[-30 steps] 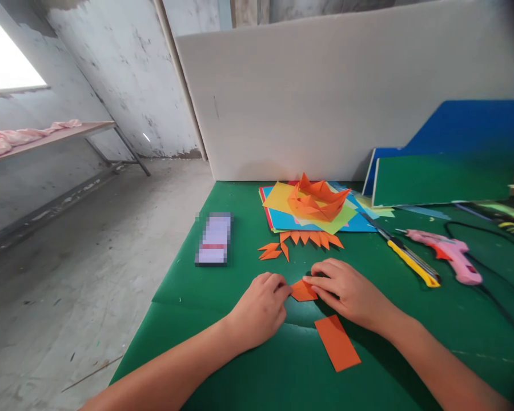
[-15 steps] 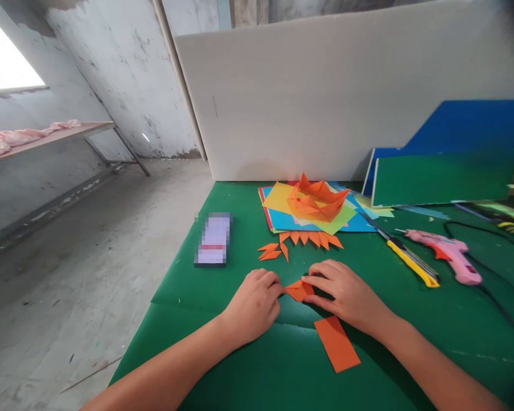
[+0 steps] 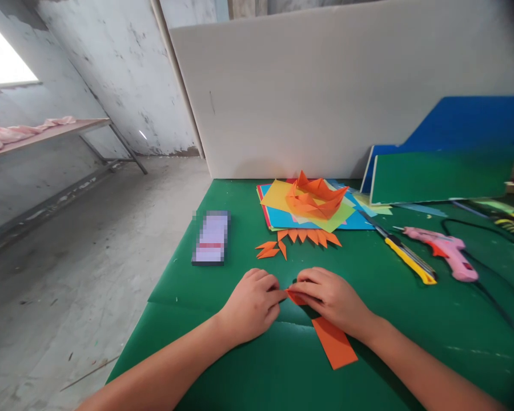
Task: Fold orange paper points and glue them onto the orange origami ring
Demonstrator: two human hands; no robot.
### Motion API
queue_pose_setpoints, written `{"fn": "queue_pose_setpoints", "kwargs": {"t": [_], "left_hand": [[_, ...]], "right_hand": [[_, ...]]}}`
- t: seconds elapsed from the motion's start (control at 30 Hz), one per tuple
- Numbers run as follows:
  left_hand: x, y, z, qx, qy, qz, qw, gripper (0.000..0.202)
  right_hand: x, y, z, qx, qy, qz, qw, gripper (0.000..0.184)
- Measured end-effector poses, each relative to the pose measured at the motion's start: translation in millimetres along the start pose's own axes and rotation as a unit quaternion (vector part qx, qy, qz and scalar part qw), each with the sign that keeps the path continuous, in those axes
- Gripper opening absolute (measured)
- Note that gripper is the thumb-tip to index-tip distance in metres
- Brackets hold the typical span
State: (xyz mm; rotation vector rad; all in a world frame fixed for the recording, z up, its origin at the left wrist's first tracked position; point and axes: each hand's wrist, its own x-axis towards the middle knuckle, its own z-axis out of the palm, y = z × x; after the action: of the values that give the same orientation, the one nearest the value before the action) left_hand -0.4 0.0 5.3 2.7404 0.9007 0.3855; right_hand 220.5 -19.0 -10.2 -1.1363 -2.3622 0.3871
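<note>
Between my two hands is a small folded piece of orange paper [image 3: 297,298], mostly covered by the right fingers. My left hand [image 3: 253,302] pinches its left tip, thumb and forefinger together. My right hand [image 3: 332,297] is closed over the rest of it, fingertips close to the left hand's. Just below my right hand lies a flat orange paper rectangle [image 3: 334,344] on the green tabletop [image 3: 240,374]. Beyond the hands, several pointed orange folded pieces [image 3: 310,236] lie in a row, with a few more [image 3: 269,249] to their left.
An orange folded paper ring [image 3: 317,197] rests on stacked coloured sheets [image 3: 278,220]. A phone [image 3: 212,238] with a blurred screen lies left. To the right are a yellow utility knife [image 3: 411,261] and a pink glue gun [image 3: 448,251] with its cord. A white board [image 3: 291,103] stands behind.
My right hand has slid left over the folded orange paper, covering more of it, and its fingers have drawn together. My left hand stays at the tip. The view has shifted slightly.
</note>
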Motion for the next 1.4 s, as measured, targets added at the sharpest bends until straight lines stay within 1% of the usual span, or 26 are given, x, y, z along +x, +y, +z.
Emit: {"fn": "queue_pose_setpoints", "kwargs": {"t": [0.23,0.43,0.77,0.93,1.1,1.27,1.4], "left_hand": [[-1,7,-3.9,0.030,-0.026,-0.013,0.999,0.031],[-2,10,-4.0,0.042,-0.046,-0.026,0.998,0.032],[-2,10,-4.7,0.042,-0.058,-0.031,0.997,0.033],[-2,8,-2.6,0.050,-0.049,-0.009,0.998,0.030],[-2,2,1.5,0.054,-0.003,0.003,0.999,0.028],[0,-2,2.6,0.068,-0.019,0.023,0.997,0.025],[1,-3,5.3,0.075,-0.010,0.018,0.997,0.027]], "right_hand": [[-2,3,4,-0.039,-0.013,-0.035,0.999,0.024],[-2,5,3,-0.070,0.004,-0.077,0.995,0.030],[2,1,-1,-0.071,-0.004,-0.082,0.994,0.037],[1,3,1,-0.072,-0.001,-0.084,0.994,0.036],[0,4,0,-0.071,-0.009,-0.083,0.994,0.034],[0,3,-1,-0.070,-0.006,-0.079,0.994,0.035],[1,3,-1,-0.067,-0.002,-0.086,0.994,0.036]]}}
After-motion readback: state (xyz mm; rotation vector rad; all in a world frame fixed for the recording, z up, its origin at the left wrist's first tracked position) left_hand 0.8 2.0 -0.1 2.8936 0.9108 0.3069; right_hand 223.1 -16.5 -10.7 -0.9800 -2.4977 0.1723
